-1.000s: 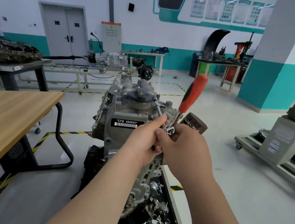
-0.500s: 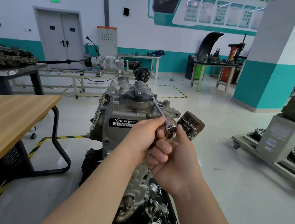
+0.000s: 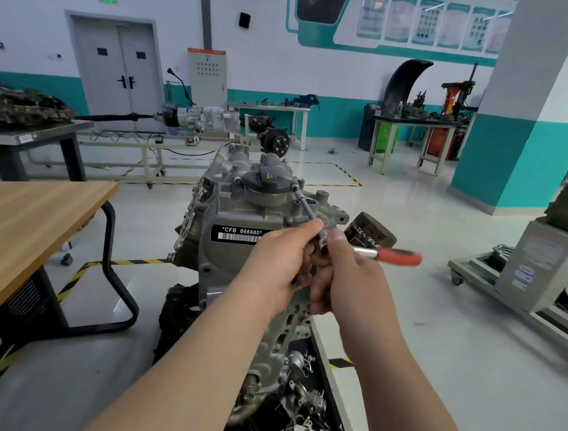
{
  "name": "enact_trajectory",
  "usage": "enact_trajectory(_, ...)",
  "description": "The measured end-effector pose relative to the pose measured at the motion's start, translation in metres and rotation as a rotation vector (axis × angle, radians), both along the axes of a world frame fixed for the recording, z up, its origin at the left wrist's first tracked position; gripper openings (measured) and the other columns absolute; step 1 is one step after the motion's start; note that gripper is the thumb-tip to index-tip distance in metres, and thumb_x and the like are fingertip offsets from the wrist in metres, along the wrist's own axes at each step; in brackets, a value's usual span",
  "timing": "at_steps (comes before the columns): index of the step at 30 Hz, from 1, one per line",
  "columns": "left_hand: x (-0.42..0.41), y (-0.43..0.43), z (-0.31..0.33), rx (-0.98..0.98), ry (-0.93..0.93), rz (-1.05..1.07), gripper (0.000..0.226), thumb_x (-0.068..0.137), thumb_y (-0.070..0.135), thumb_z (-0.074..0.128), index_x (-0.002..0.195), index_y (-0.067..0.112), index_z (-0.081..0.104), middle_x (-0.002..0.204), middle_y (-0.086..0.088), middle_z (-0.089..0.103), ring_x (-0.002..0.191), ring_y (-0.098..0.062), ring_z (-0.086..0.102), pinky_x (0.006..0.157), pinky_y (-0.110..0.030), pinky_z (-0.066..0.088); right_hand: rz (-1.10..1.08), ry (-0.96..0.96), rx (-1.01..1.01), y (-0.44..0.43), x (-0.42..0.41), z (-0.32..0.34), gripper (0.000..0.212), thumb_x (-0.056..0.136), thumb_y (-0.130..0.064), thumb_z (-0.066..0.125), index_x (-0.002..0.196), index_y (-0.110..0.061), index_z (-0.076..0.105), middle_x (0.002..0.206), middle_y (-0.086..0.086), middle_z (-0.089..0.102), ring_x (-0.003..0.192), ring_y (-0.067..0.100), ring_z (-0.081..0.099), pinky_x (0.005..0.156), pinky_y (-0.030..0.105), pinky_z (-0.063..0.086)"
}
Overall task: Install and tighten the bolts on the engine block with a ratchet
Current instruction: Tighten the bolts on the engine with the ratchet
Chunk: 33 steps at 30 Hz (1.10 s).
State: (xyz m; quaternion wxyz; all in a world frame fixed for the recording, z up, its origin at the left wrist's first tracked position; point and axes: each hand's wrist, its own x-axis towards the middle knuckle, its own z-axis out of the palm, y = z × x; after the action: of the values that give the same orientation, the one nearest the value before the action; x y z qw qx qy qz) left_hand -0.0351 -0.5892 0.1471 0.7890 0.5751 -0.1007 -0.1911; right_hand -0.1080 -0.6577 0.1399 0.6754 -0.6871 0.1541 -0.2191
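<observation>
A grey engine block (image 3: 242, 212) with a "CFB 666660" label stands upright in the middle of the head view. A long extension bar (image 3: 305, 205) runs from a bolt near the dark oil cap (image 3: 268, 176) back to the ratchet head. The ratchet's orange handle (image 3: 398, 256) points right and looks blurred. My left hand (image 3: 278, 266) pinches the near end of the bar at the ratchet head. Just to its right, my right hand (image 3: 349, 278) grips the ratchet near its head.
A dark oil filter (image 3: 373, 234) sticks out on the engine's right. A wooden table (image 3: 20, 221) stands to the left. Loose metal parts (image 3: 304, 417) lie on the black stand below. A grey cart (image 3: 525, 278) with another engine stands at the right.
The orange handle pointed up a second ago, was out of sight half a second ago, and now points right. Both hands stayed at the ratchet head.
</observation>
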Motion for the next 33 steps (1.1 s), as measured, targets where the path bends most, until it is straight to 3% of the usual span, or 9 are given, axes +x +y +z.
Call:
enact_trajectory(3,0.003,0.0,0.001,-0.015,0.01,0.004,0.032,0.089,0.028,0.065,0.058,0.021,0.061,0.045,0.009,0.038,0.038,-0.007,0.031,0.038,-0.017,0.023,-0.105,0.026,-0.412,-0.007,-0.003,0.009,0.057,0.088,-0.058,0.041,0.052,-0.016,0.056,0.046,0.003,0.061,0.044,0.015,0.058,0.047,0.028,0.046)
enact_trajectory(6,0.004,-0.001,0.001,-0.044,0.018,0.002,0.044,0.089,0.026,0.065,0.046,0.02,0.062,0.045,0.007,0.039,0.038,-0.008,0.028,0.038,-0.018,0.021,-0.217,0.046,-0.717,-0.01,-0.003,0.015,0.043,0.083,-0.06,0.044,0.062,-0.023,0.053,0.052,-0.003,0.059,0.05,0.013,0.055,0.046,0.028,0.038)
enact_trajectory(12,0.004,-0.002,0.001,-0.029,0.01,-0.02,0.032,0.089,0.028,0.065,0.059,0.02,0.059,0.045,0.006,0.04,0.038,-0.009,0.029,0.038,-0.018,0.023,-0.311,0.017,-0.88,-0.01,-0.001,0.012,0.031,0.087,-0.05,0.051,0.065,-0.029,0.044,0.052,-0.006,0.051,0.052,0.011,0.049,0.046,0.027,0.028)
enact_trajectory(17,0.0,0.002,0.001,-0.013,-0.002,-0.1,0.037,0.096,0.03,0.055,0.063,0.013,0.056,0.048,0.004,0.039,0.037,-0.011,0.032,0.04,-0.019,0.025,-0.111,0.006,-0.277,-0.009,0.002,0.006,0.053,0.093,-0.049,0.044,0.059,-0.016,0.068,0.056,0.001,0.069,0.047,0.016,0.061,0.052,0.029,0.047)
enact_trajectory(20,-0.001,0.002,0.002,-0.031,-0.03,-0.11,0.039,0.099,0.023,0.05,0.062,0.013,0.058,0.047,0.003,0.043,0.03,-0.009,0.036,0.035,-0.017,0.022,-0.031,0.019,0.104,-0.002,0.003,0.003,0.062,0.097,-0.05,0.039,0.056,-0.019,0.072,0.05,0.007,0.064,0.037,0.019,0.052,0.043,0.024,0.041)
enact_trajectory(23,-0.002,0.002,0.003,-0.019,-0.031,-0.109,0.025,0.098,0.025,0.05,0.086,0.009,0.065,0.051,0.002,0.039,0.029,-0.009,0.037,0.035,-0.015,0.022,0.079,0.022,0.424,0.003,0.002,0.003,0.058,0.098,-0.051,0.043,0.062,-0.012,0.067,0.042,0.005,0.051,0.033,0.017,0.042,0.04,0.023,0.036)
enact_trajectory(27,-0.005,0.005,0.003,0.008,0.063,-0.085,0.026,0.093,0.038,0.058,0.08,0.018,0.069,0.046,0.003,0.042,0.03,-0.011,0.042,0.033,-0.009,0.031,0.42,0.008,0.944,0.01,-0.005,0.007,0.052,0.092,-0.058,0.046,0.065,-0.016,0.059,0.04,-0.006,0.037,0.03,0.009,0.032,0.035,0.017,0.03)
enact_trajectory(30,-0.007,0.007,0.005,0.014,0.104,-0.094,0.027,0.091,0.042,0.06,0.079,0.019,0.065,0.037,0.008,0.039,0.024,-0.009,0.042,0.033,-0.008,0.032,0.465,-0.015,0.991,0.013,-0.006,0.006,0.055,0.091,-0.059,0.046,0.063,-0.015,0.061,0.04,-0.006,0.036,0.03,0.009,0.032,0.034,0.017,0.03)
enact_trajectory(33,-0.005,0.006,0.003,0.026,0.069,-0.044,0.025,0.09,0.04,0.061,0.095,0.015,0.066,0.043,0.007,0.041,0.027,-0.01,0.039,0.034,-0.01,0.03,0.317,-0.013,0.8,0.014,-0.002,0.003,0.057,0.092,-0.059,0.047,0.06,-0.014,0.062,0.041,-0.001,0.039,0.032,0.013,0.033,0.035,0.019,0.03)
